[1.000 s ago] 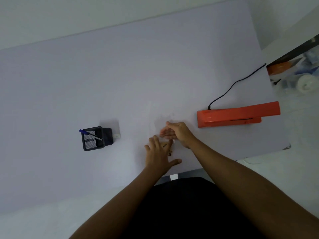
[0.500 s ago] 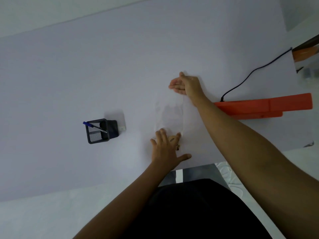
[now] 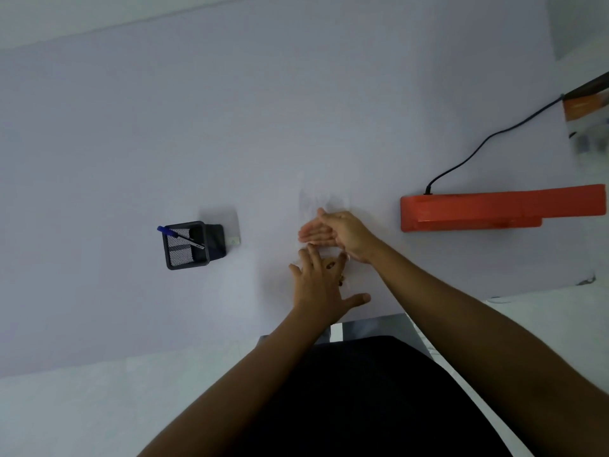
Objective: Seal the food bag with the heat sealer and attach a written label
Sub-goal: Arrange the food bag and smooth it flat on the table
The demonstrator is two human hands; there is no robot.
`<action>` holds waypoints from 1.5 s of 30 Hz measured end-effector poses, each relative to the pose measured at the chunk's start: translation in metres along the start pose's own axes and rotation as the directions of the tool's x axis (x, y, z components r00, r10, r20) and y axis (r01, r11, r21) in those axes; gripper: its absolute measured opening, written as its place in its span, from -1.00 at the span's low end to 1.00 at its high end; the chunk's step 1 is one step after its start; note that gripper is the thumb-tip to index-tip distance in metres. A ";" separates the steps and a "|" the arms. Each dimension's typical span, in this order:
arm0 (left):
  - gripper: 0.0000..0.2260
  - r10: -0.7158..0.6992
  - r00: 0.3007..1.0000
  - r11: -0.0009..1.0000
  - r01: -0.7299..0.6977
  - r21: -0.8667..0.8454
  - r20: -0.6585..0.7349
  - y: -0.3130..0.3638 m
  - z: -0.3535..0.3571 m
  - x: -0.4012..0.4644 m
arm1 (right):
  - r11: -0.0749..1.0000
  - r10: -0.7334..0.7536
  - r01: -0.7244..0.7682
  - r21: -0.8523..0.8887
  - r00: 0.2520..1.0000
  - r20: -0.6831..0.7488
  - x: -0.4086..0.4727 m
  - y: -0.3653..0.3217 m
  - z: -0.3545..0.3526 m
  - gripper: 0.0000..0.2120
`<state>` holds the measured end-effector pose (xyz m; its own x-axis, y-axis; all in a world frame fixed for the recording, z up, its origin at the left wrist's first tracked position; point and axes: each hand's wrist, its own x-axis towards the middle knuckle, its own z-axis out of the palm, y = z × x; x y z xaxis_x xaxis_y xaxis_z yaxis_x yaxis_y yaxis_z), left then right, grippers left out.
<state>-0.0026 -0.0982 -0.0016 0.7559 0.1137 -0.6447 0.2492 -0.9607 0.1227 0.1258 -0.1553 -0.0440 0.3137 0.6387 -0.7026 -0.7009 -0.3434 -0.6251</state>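
A clear plastic food bag [image 3: 317, 202] lies flat on the table, its far end faint against the surface. Brown food [image 3: 330, 264] shows at its near end, between the fingers of my left hand [image 3: 321, 286]. That hand lies flat with spread fingers, pressing on the bag. My right hand [image 3: 341, 234] rests just beyond it on the bag, fingers straight and together, holding nothing. The orange heat sealer [image 3: 494, 206] sits shut to the right, apart from both hands.
A black mesh pen holder [image 3: 188, 247] with a blue pen [image 3: 179, 236] stands to the left, a small white piece [image 3: 233, 240] beside it. The sealer's black cable [image 3: 478, 150] runs off to the far right. The table's near edge [image 3: 197, 352] lies close to my body.
My right hand slid out along the bag to its far end, then came back next to my left hand. The left hand stayed pressed on the bag's near end.
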 end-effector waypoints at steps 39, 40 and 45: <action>-0.09 0.019 0.999 1.000 -0.018 -0.016 0.042 0.001 -0.002 0.002 | 0.998 -0.001 0.014 0.061 0.979 -0.203 -0.009 0.004 -0.004 -0.49; -0.10 0.018 0.999 1.000 -0.017 -0.017 0.034 0.001 -0.002 0.003 | 0.998 -0.004 0.017 0.055 0.976 -0.217 -0.003 -0.005 -0.008 -0.49; -0.11 0.004 1.000 0.999 -0.004 -0.033 -0.011 0.001 0.002 0.004 | 0.990 -0.066 0.100 0.098 0.950 -0.305 0.032 -0.055 -0.037 -0.53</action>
<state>-0.0005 -0.0987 -0.0051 0.7635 0.1125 -0.6359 0.2655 -0.9523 0.1503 0.1983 -0.1409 -0.0447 0.5394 0.4195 -0.7301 -0.7254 -0.2088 -0.6559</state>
